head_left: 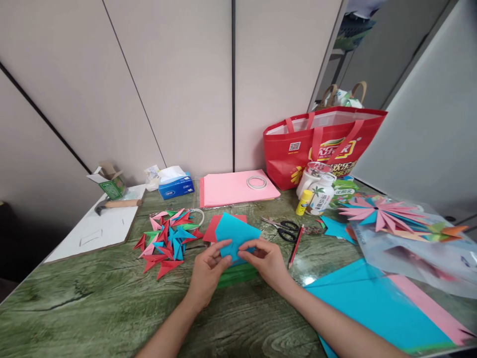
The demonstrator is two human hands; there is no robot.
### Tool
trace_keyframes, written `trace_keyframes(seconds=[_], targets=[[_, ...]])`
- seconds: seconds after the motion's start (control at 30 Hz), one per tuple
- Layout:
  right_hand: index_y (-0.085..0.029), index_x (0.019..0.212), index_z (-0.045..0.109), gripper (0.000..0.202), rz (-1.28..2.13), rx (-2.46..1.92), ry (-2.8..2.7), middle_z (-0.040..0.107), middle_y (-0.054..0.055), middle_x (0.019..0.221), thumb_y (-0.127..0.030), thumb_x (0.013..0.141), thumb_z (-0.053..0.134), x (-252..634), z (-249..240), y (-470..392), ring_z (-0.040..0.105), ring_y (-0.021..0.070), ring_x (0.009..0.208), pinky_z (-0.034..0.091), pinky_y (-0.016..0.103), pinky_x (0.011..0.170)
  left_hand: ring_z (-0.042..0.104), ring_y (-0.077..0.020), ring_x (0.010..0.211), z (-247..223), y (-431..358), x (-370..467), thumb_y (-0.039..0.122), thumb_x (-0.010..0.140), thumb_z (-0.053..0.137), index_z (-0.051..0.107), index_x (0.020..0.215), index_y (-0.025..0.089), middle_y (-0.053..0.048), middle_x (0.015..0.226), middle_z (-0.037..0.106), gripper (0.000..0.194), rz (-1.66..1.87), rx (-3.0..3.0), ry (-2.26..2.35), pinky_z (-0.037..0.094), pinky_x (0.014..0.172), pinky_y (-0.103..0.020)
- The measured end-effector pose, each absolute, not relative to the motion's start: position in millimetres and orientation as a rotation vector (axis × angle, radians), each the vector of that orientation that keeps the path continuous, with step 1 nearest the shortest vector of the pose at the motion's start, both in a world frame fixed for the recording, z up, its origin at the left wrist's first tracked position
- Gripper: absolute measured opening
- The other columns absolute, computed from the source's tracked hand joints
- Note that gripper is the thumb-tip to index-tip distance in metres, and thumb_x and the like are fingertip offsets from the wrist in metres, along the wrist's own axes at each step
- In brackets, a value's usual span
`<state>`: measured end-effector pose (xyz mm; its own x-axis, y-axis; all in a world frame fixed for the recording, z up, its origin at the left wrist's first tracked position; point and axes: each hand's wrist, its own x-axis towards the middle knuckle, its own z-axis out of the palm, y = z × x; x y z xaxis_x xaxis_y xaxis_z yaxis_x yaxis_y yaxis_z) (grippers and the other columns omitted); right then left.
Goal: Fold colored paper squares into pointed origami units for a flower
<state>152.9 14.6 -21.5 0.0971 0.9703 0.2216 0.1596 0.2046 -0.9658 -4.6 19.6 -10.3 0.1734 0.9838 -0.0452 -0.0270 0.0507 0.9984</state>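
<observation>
A piece of blue paper [237, 229] is held up between my two hands, tilted, with its lower edge at my fingertips. My left hand [208, 271] pinches its lower left side between thumb and fingers. At the lower right, my right hand [266, 258] pinches the same sheet. Red paper [211, 227] shows behind it, and green paper [238, 276] lies on the table beneath my hands. To the left is a heap of folded paper pieces [169, 241] in red, blue, pink and green. Scissors [283, 228] with black handles and a red pencil [295, 247] lie right of my hands.
Pink sheets [231, 189] with a white ring on top lie at the back. A tissue box [176, 185], a hammer [119, 204] and a white board [100, 231] are left. Right stand a glue stick [304, 202], a red bag [283, 159] and large blue paper [372, 303].
</observation>
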Motion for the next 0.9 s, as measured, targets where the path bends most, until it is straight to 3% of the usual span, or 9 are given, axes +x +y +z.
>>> trace_keyframes(seconds=[0.33, 0.73, 0.9], targets=[[-0.018, 0.065, 0.07, 0.013, 0.859, -1.226, -1.303, 0.058, 0.002, 0.061, -0.03, 0.061, 0.069, 153.6, -20.5, 14.4, 0.038, 0.0084, 0.045, 0.03, 0.021, 0.041, 0.051, -0.0128, 0.062, -10.9, 18.5, -4.4, 0.033, 0.062, 0.068, 0.063, 0.103, 0.015, -0.002, 0.068, 0.06, 0.045, 1.069, 1.308, 1.039, 0.044, 0.059, -0.023], [-0.017, 0.064, 0.071, 0.013, 0.86, -1.227, -1.31, 0.059, 0.001, 0.061, -0.029, 0.06, 0.069, 153.7, -22.1, 15.4, 0.037, 0.0078, 0.044, 0.03, 0.021, 0.041, 0.057, -0.0156, 0.07, -4.3, 14.4, -1.9, 0.028, 0.064, 0.067, 0.067, 0.096, 0.016, -0.006, 0.084, 0.068, 0.034, 1.037, 1.272, 1.072, 0.046, 0.065, -0.024], [-0.017, 0.064, 0.07, 0.012, 0.856, -1.221, -1.308, 0.057, 0.001, 0.06, -0.028, 0.061, 0.069, 153.3, -21.1, 15.1, 0.037, 0.0069, 0.044, 0.031, 0.02, 0.041, 0.06, -0.0178, 0.069, -6.5, 13.9, -2.1, 0.028, 0.065, 0.066, 0.067, 0.097, 0.015, -0.005, 0.078, 0.069, 0.035, 1.041, 1.33, 1.104, 0.048, 0.066, -0.027]])
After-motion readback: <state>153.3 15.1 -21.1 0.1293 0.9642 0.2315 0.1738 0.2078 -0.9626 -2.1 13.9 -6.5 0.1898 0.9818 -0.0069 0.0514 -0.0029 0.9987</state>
